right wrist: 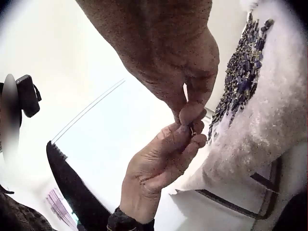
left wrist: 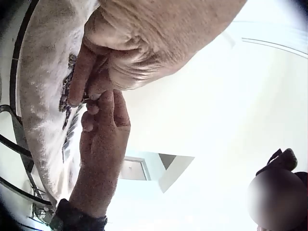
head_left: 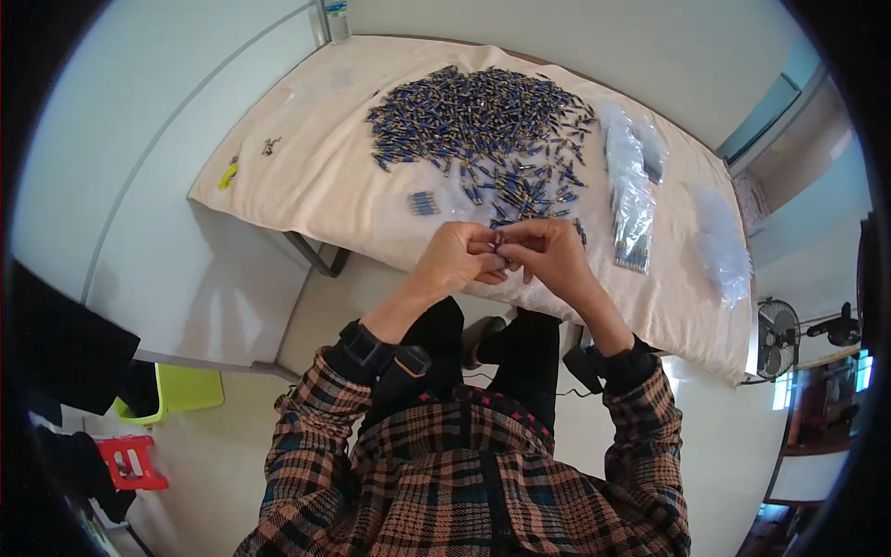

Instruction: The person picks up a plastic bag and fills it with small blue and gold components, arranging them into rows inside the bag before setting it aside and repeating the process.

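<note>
Above the table's front edge, the left hand (head_left: 452,260) and right hand (head_left: 554,258) meet at their fingertips. Both pinch a small dark piece (head_left: 498,239), mostly covered by the fingers; its exact shape cannot be told. Just behind them spreads a big pile of small blue and brass-coloured pieces (head_left: 473,116). A short row of the same pieces (head_left: 423,202) lies left of the pile. The left wrist view shows the left hand (left wrist: 139,43) above the right hand (left wrist: 102,144); in the right wrist view the right hand (right wrist: 178,57) is uppermost, its fingertips against the left hand (right wrist: 159,166).
A cream cloth (head_left: 316,190) covers the table. Filled clear bags (head_left: 631,200) lie right of the pile, with more clear plastic (head_left: 719,246) beyond. Far left are a yellow item (head_left: 228,176) and small brass-coloured bits (head_left: 270,146). A bottle (head_left: 338,20) stands at the back left corner.
</note>
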Tool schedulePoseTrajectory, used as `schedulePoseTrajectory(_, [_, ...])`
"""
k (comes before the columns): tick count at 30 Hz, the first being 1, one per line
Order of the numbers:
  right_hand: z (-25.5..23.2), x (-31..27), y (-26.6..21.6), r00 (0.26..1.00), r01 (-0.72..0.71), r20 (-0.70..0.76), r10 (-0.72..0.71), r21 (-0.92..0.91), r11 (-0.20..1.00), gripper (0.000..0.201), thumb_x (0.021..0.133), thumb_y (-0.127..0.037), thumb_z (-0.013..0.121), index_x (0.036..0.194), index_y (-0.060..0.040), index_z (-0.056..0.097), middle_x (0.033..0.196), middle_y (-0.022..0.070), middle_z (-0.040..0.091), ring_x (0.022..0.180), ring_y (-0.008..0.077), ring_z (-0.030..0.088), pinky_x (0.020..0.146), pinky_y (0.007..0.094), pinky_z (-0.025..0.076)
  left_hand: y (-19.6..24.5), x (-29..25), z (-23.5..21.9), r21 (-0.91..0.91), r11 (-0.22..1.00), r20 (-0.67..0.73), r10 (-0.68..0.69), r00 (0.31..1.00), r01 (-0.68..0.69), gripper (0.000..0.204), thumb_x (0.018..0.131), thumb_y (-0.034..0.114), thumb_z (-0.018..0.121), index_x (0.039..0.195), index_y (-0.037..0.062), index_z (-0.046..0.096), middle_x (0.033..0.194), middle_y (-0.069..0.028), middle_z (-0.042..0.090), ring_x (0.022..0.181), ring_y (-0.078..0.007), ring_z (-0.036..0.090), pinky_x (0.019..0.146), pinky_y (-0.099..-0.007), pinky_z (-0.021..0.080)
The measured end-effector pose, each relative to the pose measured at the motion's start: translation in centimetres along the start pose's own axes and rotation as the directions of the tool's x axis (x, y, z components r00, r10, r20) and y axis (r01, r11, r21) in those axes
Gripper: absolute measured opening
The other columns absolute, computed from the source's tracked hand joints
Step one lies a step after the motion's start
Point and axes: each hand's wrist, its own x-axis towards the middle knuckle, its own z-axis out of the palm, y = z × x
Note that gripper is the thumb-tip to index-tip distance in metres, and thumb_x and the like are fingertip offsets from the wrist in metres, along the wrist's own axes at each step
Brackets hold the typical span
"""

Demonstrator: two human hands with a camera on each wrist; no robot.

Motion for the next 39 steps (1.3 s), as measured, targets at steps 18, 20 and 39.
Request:
schedulePoseTrajectory(18, [0.7,4.6,2.0,0.983,-0.112,-0.119,0.141,0.221,0.969,0.012,0.08,-0.002,0.066,0.087,0.0079,0.065,0.077,0.0106,0.066,0.066,0.0137,0.065,0.06,0.0235,0.056,1.1,1.6,-10.2,0.826,0.524,-0.184,0.597,0.781,-0.206,0.015,0.072,0.007,0.068,0.085,0.002,0.063,0.078,-0.0133,0.062,0.067,-0.0234,0.06,0.063,-0.0322,0.048])
schedulePoseTrajectory(20, [1.3,5.9,2.5,0.974,-0.122,-0.157,0.164,0.248,0.961,0.013,0.081,-0.002,0.066,0.087,0.008,0.064,0.077,0.0108,0.066,0.066,0.0142,0.065,0.06,0.0235,0.056,0.8,2.6,-11.2,0.831,0.535,-0.135,0.464,0.876,-0.155,0.016,0.072,0.008,0.069,0.083,0.001,0.061,0.077,-0.0106,0.059,0.067,-0.0194,0.057,0.062,-0.0293,0.047])
schedulePoseTrajectory(39, [4.9,9.3,4.0,0.957,-0.239,-0.092,0.275,0.284,0.928,0.014,0.078,-0.003,0.068,0.083,0.0097,0.066,0.071,0.012,0.066,0.057,0.0137,0.063,0.05,0.0214,0.052,1.3,3.3,-12.8,0.881,0.446,0.011,0.315,0.949,-0.158,0.021,0.068,0.006,0.072,0.079,0.0005,0.056,0.077,-0.01,0.055,0.069,-0.0194,0.055,0.064,-0.0304,0.046])
